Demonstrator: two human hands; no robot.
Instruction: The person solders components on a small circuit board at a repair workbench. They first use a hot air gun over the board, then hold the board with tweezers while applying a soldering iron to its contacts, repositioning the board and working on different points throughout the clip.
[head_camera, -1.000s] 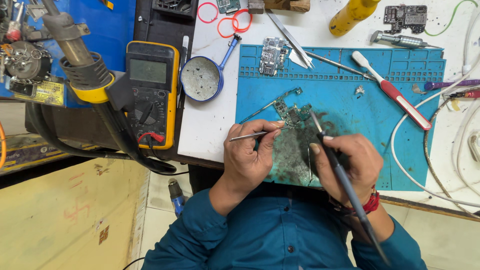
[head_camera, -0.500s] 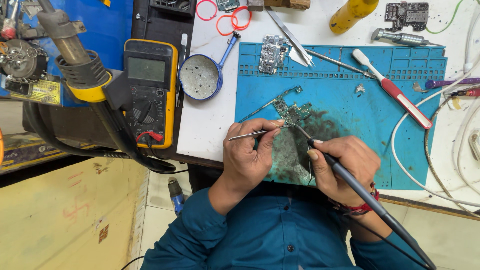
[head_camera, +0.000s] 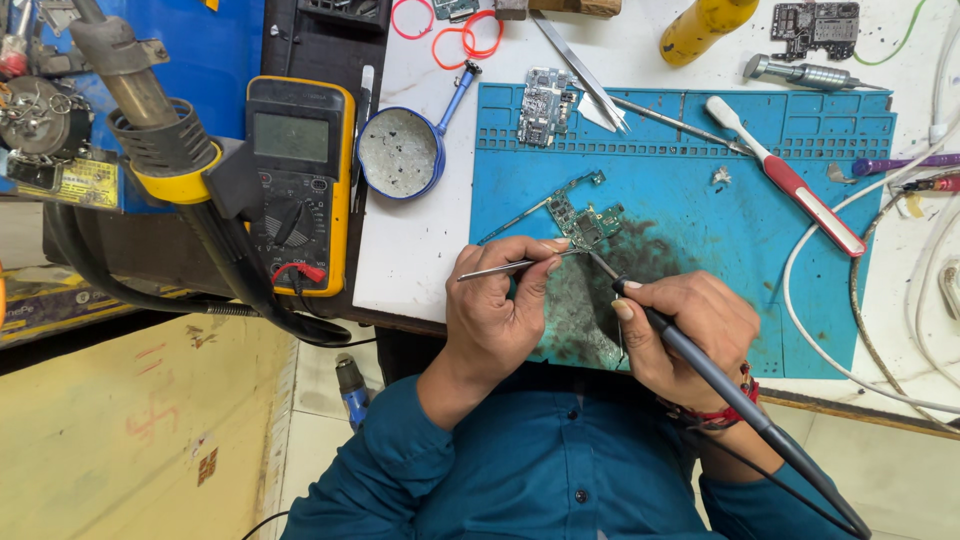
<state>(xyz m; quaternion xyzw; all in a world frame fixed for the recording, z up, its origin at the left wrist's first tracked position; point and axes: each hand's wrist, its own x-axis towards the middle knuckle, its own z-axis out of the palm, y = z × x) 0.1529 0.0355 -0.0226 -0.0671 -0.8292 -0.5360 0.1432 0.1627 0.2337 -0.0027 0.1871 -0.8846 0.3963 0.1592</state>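
Cluttered with repair gear, the white workbench carries a blue silicone work mat blackened with soot near its front edge. On that mat lies a small green circuit board, just beyond the person's fingers. The left hand pinches slim metal tweezers, whose tips reach the board's near edge. The right hand grips a black soldering iron like a pen, its tip touching the board from the right. A yellow multimeter rests left of the bench edge, beside a hot-air nozzle. A round blue tin sits near the mat's left side, a red-and-white brush farther right, and another bare board at the mat's top.
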